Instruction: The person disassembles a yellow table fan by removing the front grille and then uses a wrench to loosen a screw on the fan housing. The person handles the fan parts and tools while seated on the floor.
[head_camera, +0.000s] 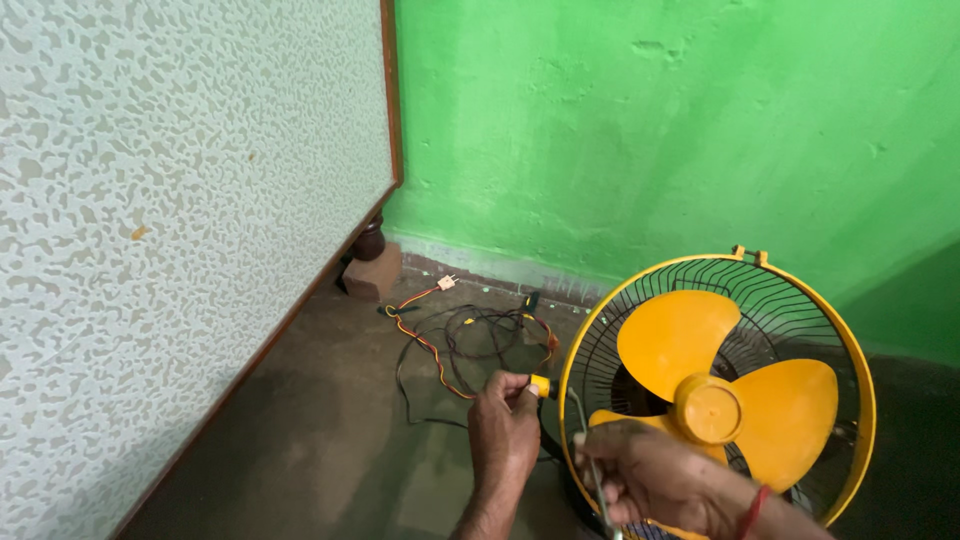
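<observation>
**Fig.: Two-hand hold at fan guard rim**

Left hand (503, 425) pinches a small yellow clip (541, 386) on the fan (716, 395) guard's left edge; right hand (660, 480), just right and below, closed round a thin metal tool (592, 460), prob. steadying the rim. Beyond the hands: tangled wires (465, 340), brick (372, 275) under a furniture leg, w/ green wall (650, 130) behind.

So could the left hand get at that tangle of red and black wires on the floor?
Probably yes: the left hand sits just beside the wires, with bare floor between.
</observation>
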